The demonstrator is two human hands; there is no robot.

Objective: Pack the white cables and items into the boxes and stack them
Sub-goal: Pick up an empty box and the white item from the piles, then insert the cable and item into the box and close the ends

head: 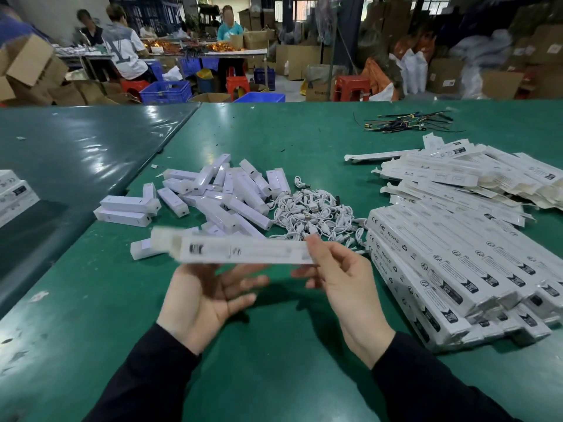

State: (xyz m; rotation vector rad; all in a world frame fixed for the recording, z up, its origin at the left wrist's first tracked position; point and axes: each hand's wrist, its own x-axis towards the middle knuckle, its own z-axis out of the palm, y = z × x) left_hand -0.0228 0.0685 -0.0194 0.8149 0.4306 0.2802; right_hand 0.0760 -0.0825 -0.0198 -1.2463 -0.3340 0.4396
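Note:
A long white box (243, 250) hangs level above the green table (274, 345), blurred, its left flap open. My right hand (341, 284) pinches its right end between thumb and fingers. My left hand (207, 295) lies palm up just under the box with fingers relaxed, touching it or nearly so. Behind the box lie a heap of white bar-shaped items (219, 193) and a tangle of white cables (316, 214). Filled boxes (441, 269) are stacked in rows at the right.
Flat unfolded box sleeves (475, 175) are heaped at the far right. A bundle of dark cable ties (408, 123) lies near the far edge. More white boxes (15, 193) sit at the left edge. People work at tables in the background.

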